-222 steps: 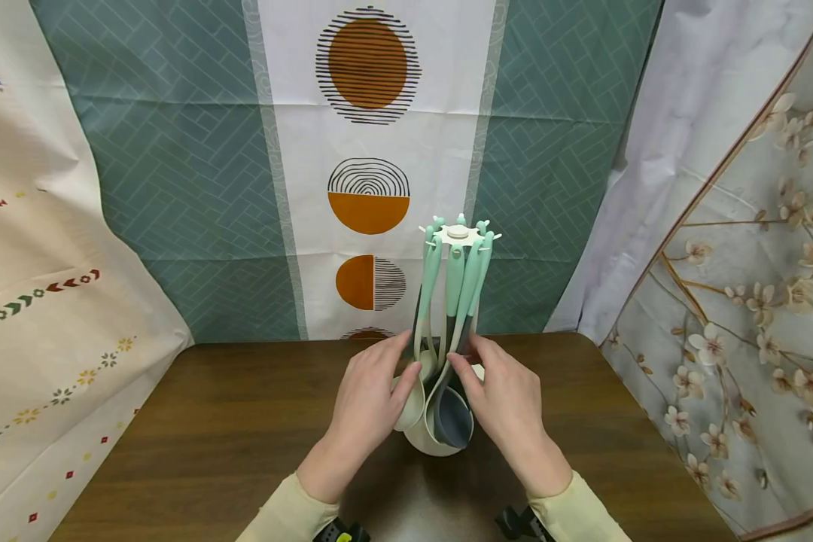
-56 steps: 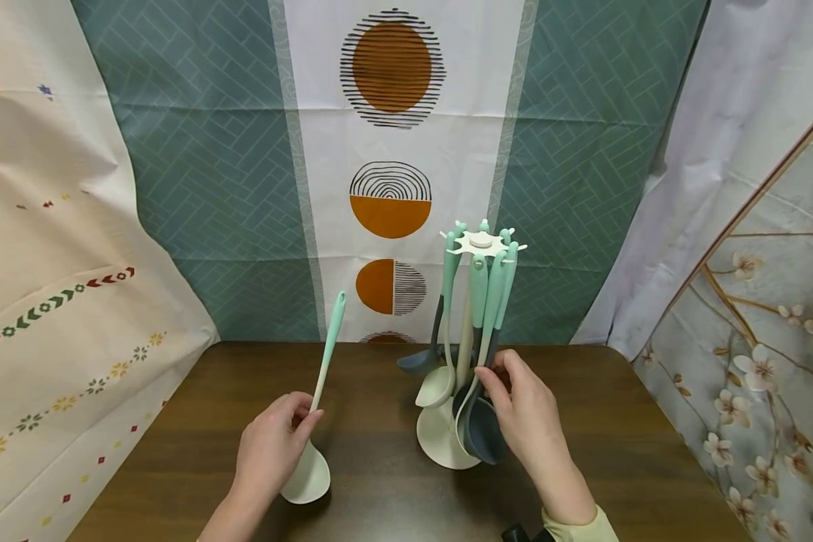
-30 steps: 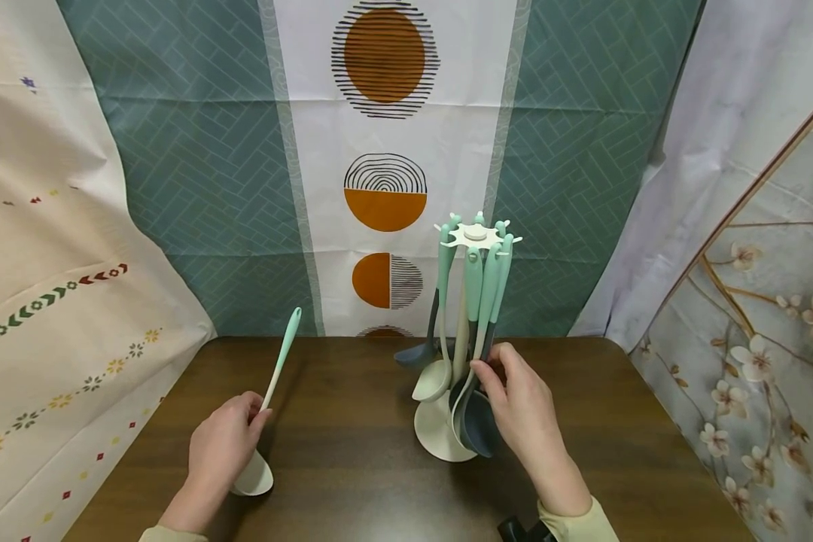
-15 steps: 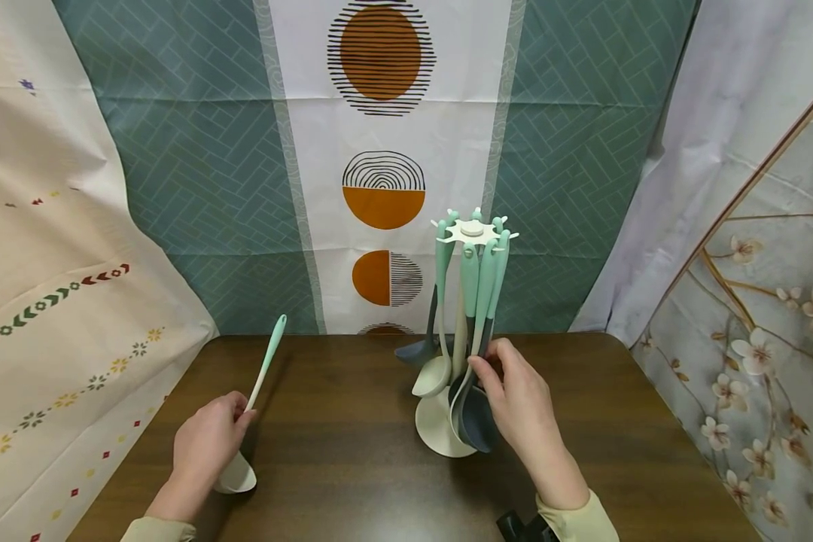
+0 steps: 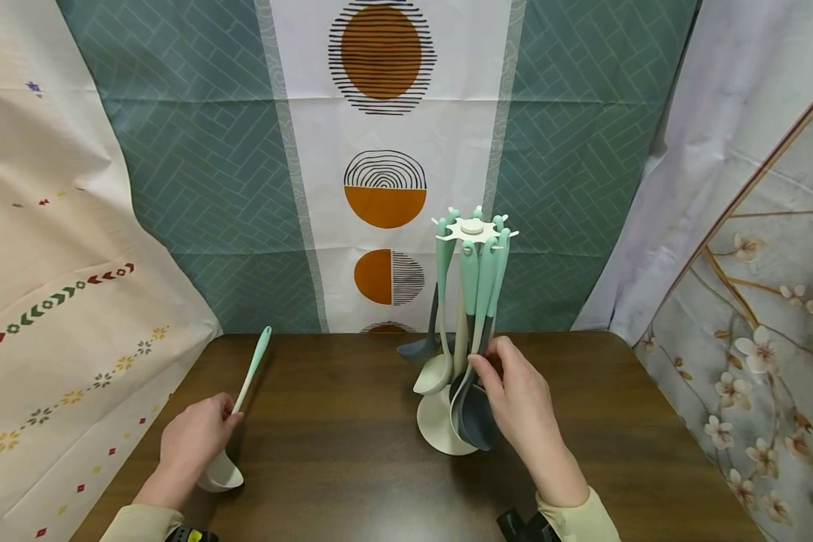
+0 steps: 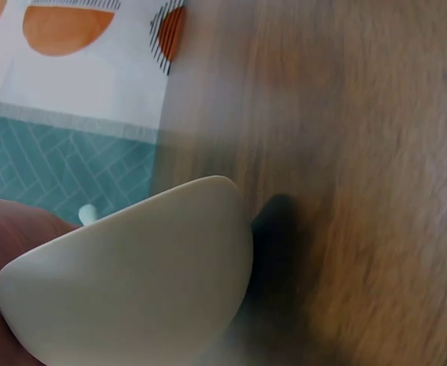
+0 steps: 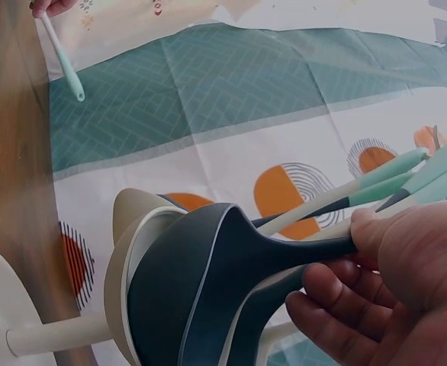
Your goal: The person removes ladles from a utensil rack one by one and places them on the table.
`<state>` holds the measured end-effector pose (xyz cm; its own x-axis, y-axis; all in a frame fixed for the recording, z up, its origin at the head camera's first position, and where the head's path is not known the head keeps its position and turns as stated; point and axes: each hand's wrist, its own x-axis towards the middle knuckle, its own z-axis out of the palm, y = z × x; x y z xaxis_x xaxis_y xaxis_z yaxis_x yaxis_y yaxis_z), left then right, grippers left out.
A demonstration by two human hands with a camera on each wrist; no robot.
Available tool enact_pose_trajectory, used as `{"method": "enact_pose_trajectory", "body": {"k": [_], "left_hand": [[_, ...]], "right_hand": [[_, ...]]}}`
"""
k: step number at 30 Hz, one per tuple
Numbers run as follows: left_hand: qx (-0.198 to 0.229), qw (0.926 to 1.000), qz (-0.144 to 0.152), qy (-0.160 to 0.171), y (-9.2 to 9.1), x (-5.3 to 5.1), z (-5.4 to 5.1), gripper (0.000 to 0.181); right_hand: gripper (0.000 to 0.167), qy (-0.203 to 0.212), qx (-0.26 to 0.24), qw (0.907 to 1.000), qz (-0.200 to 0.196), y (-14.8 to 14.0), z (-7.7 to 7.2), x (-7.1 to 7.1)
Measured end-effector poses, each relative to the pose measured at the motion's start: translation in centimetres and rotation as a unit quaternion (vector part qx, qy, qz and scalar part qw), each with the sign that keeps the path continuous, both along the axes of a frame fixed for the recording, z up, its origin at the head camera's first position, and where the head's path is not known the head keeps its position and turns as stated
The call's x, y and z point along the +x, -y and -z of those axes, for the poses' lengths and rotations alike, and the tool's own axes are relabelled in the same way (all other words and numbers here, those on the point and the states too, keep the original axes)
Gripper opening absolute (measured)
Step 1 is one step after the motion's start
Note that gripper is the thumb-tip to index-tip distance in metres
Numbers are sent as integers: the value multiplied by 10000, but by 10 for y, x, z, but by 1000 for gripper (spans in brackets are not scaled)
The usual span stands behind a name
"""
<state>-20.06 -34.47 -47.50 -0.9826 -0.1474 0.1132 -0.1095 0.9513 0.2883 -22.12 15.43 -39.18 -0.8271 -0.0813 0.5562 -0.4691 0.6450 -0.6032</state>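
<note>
On the left of the table, my left hand (image 5: 193, 440) grips a cream spatula (image 5: 222, 474) low on its shaft, just above the head. The mint handle (image 5: 260, 346) leans up and back. Close up, the broad cream head (image 6: 139, 274) hides most of that hand in the left wrist view. My right hand (image 5: 525, 406) pinches the dark ladle (image 5: 477, 423) by its shaft; it hangs at the front right of the white utensil stand (image 5: 440, 429). In the right wrist view, the thumb (image 7: 372, 232) lies against that dark shaft.
More mint-handled utensils hang from the stand's top hooks (image 5: 472, 226), including a cream ladle (image 5: 435, 375) and a dark-headed one (image 5: 416, 350) behind. The brown table (image 5: 352, 452) ends at a patterned cloth (image 5: 203, 211). Floral fabric (image 5: 759, 376) hangs to the right.
My left hand has taken the cream spatula from beside the stand to the table's left side, lately shifting slightly left. My right hand keeps its hold at the stand.
</note>
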Motion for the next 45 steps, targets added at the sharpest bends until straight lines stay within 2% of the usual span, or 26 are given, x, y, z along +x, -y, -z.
{"method": "enact_pose_trajectory", "body": {"k": [4, 10, 17, 28, 37, 45], "left_hand": [[30, 9995, -37, 317, 9, 1, 1, 16], [50, 9984, -52, 555, 23, 3, 3, 18], [1, 9979, 16, 645, 35, 5, 2, 17], [-80, 9976, 64, 686, 56, 4, 7, 20], [-97, 9966, 177, 803, 68, 11, 3, 22], [-103, 9957, 114, 914, 76, 14, 0, 17]], "right_hand": [[18, 66, -1, 10000, -28, 0, -1, -1], [18, 56, 18, 10000, -15, 1, 0, -1], [18, 56, 0, 10000, -7, 2, 1, -1], [18, 58, 27, 10000, -16, 2, 2, 0], [17, 66, 33, 10000, -63, 4, 3, -1], [17, 136, 20, 9999, -70, 5, 4, 1]]}}
